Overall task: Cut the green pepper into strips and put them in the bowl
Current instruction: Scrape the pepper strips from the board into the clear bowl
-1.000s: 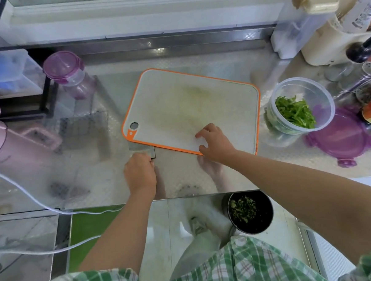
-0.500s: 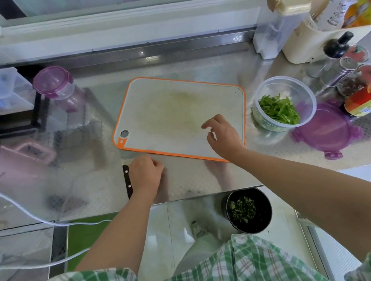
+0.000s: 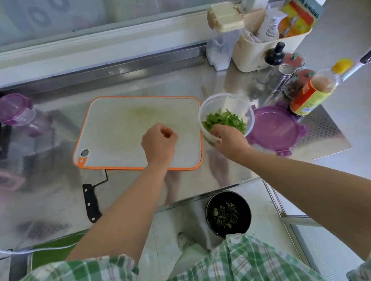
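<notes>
Looking down at a steel counter (image 3: 140,191) from my own eye level. My left hand (image 3: 159,142) hovers over the right half of a white cutting board (image 3: 117,127) with an orange edge. Its fingers are curled into a loose fist, and I can see nothing in it. The board's surface carries only a faint green stain.

My right hand (image 3: 229,138) reaches to the clear plastic bowl (image 3: 224,98) just beside the board's right edge. Its fingers are curled over the bowl's near rim and grip it. Inside the bowl lies a heap of green pepper strips (image 3: 224,119), touching my fingertips.

A knife (image 3: 91,201) with a black handle lies flat on the counter in front of the board's near left corner, with no hand on it. A purple lid (image 3: 275,128) lies right of the bowl, touching it. Beyond the lid stands a bottle (image 3: 311,96) with a red and yellow label. On the floor below the counter's edge sits a black bin (image 3: 228,214) holding green scraps.
</notes>
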